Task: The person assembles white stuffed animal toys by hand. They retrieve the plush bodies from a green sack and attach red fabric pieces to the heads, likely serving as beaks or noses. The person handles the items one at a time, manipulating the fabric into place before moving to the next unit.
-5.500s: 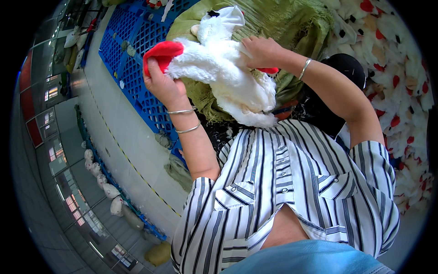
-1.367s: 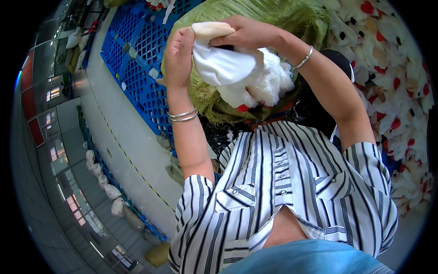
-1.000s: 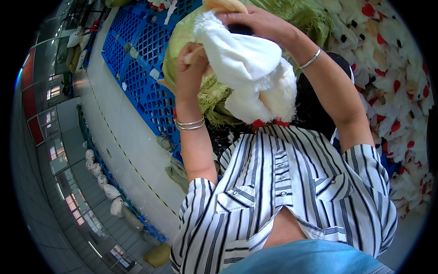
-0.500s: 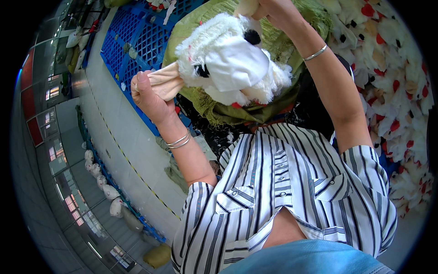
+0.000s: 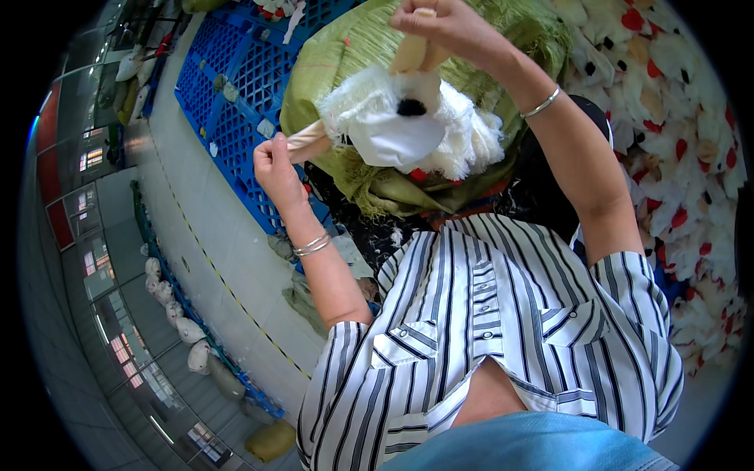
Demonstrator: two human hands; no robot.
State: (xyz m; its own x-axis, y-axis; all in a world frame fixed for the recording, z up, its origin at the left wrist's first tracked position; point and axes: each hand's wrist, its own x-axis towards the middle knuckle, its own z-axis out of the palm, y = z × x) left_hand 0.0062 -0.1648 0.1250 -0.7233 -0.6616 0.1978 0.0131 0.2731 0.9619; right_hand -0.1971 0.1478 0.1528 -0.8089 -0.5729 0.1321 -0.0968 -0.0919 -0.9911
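Between my hands hangs a white fluffy plush toy skin (image 5: pixel 393 118) with black patches, a smooth white face panel and a bit of red at its lower edge. My left hand (image 5: pixel 276 171) is closed round one cream ear (image 5: pixel 308 142), which is pulled out to the side. Higher up, my right hand (image 5: pixel 444 25) grips the other cream ear (image 5: pixel 412 53), holding it raised. Behind the plush and partly under it is a green woven sack (image 5: pixel 330 59). The lower part of the plush bunches against this sack.
To the right lies a big heap of white plush pieces (image 5: pixel 652 141) with red and black parts. Blue plastic pallets (image 5: pixel 236 59) with scraps on them are at the far left. Beyond the pale floor (image 5: pixel 212 228), several white sacks (image 5: pixel 174 314) line a blue edge.
My left hand has moved right and slightly down with its ear. My right hand has shifted left and lower in view, and the plush has turned and its face folded downward.
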